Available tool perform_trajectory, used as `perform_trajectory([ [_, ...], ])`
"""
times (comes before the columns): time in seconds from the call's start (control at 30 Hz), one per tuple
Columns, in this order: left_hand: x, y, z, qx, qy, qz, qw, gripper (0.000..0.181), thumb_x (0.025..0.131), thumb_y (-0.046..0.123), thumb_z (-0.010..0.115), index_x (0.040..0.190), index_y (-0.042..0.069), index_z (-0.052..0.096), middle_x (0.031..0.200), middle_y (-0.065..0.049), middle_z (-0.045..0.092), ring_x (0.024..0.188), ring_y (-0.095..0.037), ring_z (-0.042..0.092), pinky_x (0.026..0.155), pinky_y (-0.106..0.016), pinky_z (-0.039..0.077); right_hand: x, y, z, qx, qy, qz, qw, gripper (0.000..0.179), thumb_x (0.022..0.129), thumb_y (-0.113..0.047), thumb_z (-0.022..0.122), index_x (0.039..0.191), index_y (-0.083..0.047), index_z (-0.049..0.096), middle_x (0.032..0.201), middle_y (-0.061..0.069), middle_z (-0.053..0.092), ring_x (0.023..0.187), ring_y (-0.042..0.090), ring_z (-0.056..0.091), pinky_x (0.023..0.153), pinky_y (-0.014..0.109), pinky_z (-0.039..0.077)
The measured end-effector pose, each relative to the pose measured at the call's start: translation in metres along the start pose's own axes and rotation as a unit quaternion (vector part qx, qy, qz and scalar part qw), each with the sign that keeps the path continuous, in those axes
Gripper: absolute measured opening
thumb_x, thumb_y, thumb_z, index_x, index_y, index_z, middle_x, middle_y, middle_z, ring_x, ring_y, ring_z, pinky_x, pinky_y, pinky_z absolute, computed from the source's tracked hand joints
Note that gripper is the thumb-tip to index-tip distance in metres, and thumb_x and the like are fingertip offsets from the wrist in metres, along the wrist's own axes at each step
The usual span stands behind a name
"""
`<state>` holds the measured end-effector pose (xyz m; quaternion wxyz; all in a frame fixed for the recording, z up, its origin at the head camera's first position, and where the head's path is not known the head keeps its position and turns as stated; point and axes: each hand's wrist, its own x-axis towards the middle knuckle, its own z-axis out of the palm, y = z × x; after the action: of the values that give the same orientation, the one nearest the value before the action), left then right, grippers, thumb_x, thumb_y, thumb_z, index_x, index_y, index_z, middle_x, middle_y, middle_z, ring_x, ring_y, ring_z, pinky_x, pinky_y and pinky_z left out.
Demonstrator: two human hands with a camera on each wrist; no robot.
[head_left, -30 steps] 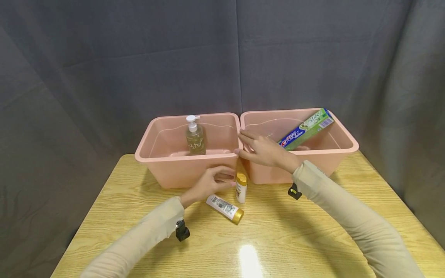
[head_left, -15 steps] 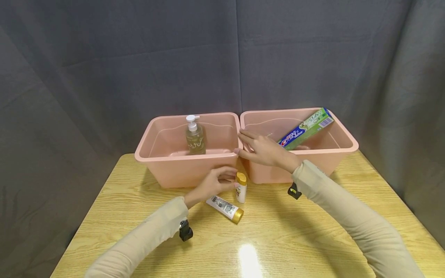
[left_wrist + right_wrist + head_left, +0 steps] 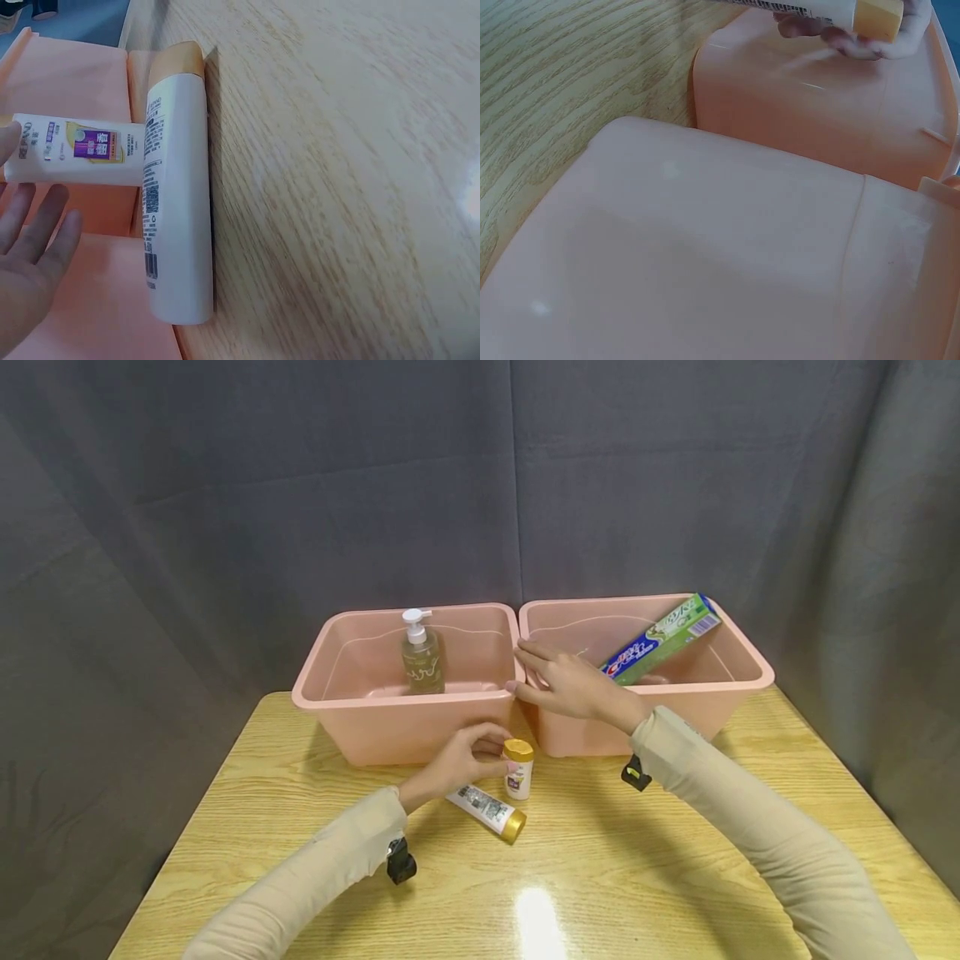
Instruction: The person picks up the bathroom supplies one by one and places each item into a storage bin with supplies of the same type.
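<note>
In the head view, a white shampoo bottle (image 3: 518,782) with a gold cap stands upright before the gap between two pink bins. My left hand (image 3: 468,757) pinches it near the cap, thumb on the front and fingers behind. The left wrist view shows the label (image 3: 96,142) with its purple patch. A second white bottle with a gold cap (image 3: 486,808) lies on its side, just in front of the standing one. My right hand (image 3: 573,685) rests with extended fingers across the adjoining rims of the left bin (image 3: 405,702) and right bin (image 3: 697,687).
Inside the left bin stands a green pump bottle (image 3: 422,664) with a white pump head. A green and blue toothpaste box (image 3: 660,639) leans diagonally in the right bin. Both bins stand on a wooden table (image 3: 615,877), with a dark curtain (image 3: 375,485) behind.
My left hand has moved slightly right and closed on the upright bottle. That bottle has turned, showing its cap broader and its purple label forward. The right hand has stayed still.
</note>
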<state>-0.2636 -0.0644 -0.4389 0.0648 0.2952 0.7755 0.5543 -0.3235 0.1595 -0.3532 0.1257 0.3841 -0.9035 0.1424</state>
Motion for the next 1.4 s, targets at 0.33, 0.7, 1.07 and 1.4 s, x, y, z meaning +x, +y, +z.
perform_trajectory([
  [0.33, -0.0011, -0.0012, 0.0017, -0.005, -0.009, 0.001, 0.9999, 0.041, 0.087, 0.002, 0.075, 0.123, -0.007, 0.058, 0.114, -0.019, 0.065, 0.102, -0.03, 0.066, 0.093, -0.035, 0.054, 0.0, 0.0017, 0.0012, 0.001, 0.0, 0.002, 1.0, 0.071, 0.1, -0.051, 0.05, 0.147, 0.002, 0.043, 0.153, 0.018, 0.039, 0.136, 0.036, 0.042, 0.11, 0.049, 0.038],
  [0.7, -0.0007, -0.0016, 0.0034, 0.015, -0.005, 0.027, 0.9995, 0.036, 0.086, 0.003, 0.076, 0.119, -0.005, 0.063, 0.109, -0.018, 0.068, 0.097, -0.028, 0.069, 0.088, -0.032, 0.056, -0.0006, 0.0005, -0.0002, -0.001, 0.002, 0.001, 1.0, 0.071, 0.1, -0.05, 0.052, 0.146, 0.003, 0.044, 0.152, 0.019, 0.04, 0.135, 0.037, 0.044, 0.109, 0.05, 0.039],
  [1.07, -0.0032, -0.0011, 0.0003, 0.019, 0.005, 0.006, 0.9998, 0.038, 0.087, 0.005, 0.076, 0.121, -0.003, 0.062, 0.113, -0.016, 0.068, 0.099, -0.028, 0.068, 0.086, -0.029, 0.056, -0.0007, 0.0002, 0.0004, -0.003, 0.002, 0.002, 1.0, 0.071, 0.1, -0.051, 0.051, 0.146, 0.002, 0.044, 0.153, 0.019, 0.039, 0.135, 0.037, 0.043, 0.109, 0.05, 0.039],
  [1.4, -0.0046, 0.0031, -0.0024, 0.02, 0.016, 0.007, 0.9996, 0.037, 0.086, 0.006, 0.076, 0.12, -0.002, 0.064, 0.111, -0.015, 0.069, 0.097, -0.026, 0.068, 0.086, -0.03, 0.056, -0.0006, 0.0001, 0.0006, 0.001, -0.001, 0.007, 1.0, 0.071, 0.1, -0.051, 0.051, 0.147, 0.002, 0.044, 0.154, 0.018, 0.038, 0.136, 0.037, 0.043, 0.11, 0.05, 0.038],
])
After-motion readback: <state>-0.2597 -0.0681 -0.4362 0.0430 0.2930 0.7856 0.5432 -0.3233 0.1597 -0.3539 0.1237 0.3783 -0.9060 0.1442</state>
